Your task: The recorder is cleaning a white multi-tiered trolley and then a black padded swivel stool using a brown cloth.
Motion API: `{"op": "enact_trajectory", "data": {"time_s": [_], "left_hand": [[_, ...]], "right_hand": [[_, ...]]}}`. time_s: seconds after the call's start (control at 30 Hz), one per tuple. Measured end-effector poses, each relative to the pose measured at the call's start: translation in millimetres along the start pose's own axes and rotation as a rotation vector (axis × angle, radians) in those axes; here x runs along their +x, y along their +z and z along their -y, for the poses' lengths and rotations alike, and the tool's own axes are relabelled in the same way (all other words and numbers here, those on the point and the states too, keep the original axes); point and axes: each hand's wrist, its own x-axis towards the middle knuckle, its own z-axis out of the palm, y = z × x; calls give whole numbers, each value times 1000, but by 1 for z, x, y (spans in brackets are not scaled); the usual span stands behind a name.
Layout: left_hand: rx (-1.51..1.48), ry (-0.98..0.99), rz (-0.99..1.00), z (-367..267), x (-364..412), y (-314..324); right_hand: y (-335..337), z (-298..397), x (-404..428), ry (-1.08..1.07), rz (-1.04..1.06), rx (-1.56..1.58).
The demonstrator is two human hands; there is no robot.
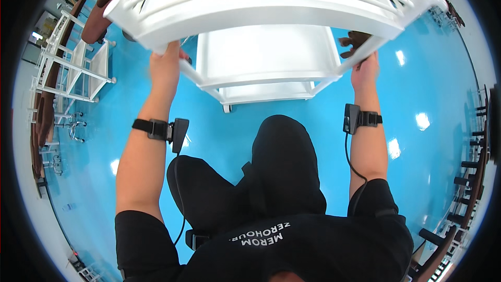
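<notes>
In front of me stands a white tiered trolley [270, 53] with rails around its top and caster wheels below. My left hand [166, 66] grips its left front post just under the top tier, and part of the fingers is hidden behind the post. On the other side my right hand [366, 68] is closed around the right front post, its fingers mostly hidden. Black straps with small devices are worn on both forearms. A dark brown thing shows behind the right post; what it is I cannot tell.
Another white trolley [100, 70] stands at the left, beside brown padded furniture [96, 19]. More brown padded furniture [475, 172] on supports lines the right side. The glossy blue floor [219, 133] shows between my legs and the trolley.
</notes>
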Motion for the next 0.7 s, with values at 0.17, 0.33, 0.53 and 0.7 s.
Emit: {"op": "enact_trajectory", "data": {"time_s": [0.17, 0.33, 0.53, 0.7], "left_hand": [[719, 142, 28, -5, 93, 11], [869, 463, 398, -2, 41, 77], [90, 701, 848, -32, -98, 125], [-219, 61, 824, -43, -63, 151]], "right_hand": [[8, -2, -53, -179, -16, -146], [5, -32, -130, -194, -224, -208], [25, -88, -148, -232, -81, -438], [33, -92, -116, -776, 136, -1262]]}}
